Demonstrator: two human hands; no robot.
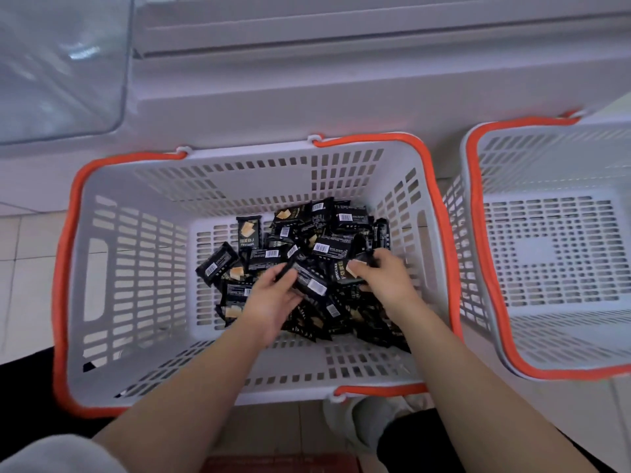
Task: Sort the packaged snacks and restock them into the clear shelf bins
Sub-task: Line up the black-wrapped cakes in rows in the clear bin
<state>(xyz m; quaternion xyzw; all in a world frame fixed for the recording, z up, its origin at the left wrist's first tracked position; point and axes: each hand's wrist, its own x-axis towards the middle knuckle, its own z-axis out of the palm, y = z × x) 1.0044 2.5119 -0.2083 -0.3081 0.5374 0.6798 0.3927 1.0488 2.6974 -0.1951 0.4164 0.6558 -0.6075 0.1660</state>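
Observation:
A white slotted basket (143, 268) with an orange rim sits on the floor below me. Several black snack packets (327, 233) with barcodes and cracker pictures lie heaped on its bottom. Both my hands are down inside it. My left hand (269, 302) holds a black packet (309, 283) between thumb and fingers. My right hand (382, 271) grips another black packet (345, 273) at its right end. The two held packets lie side by side above the heap.
A second white basket (560, 254) with an orange rim stands to the right and holds nothing. A white shelf base (307, 90) runs behind both baskets. A clear bin front (61, 63) is at the upper left. My shoe (362, 425) is below the basket.

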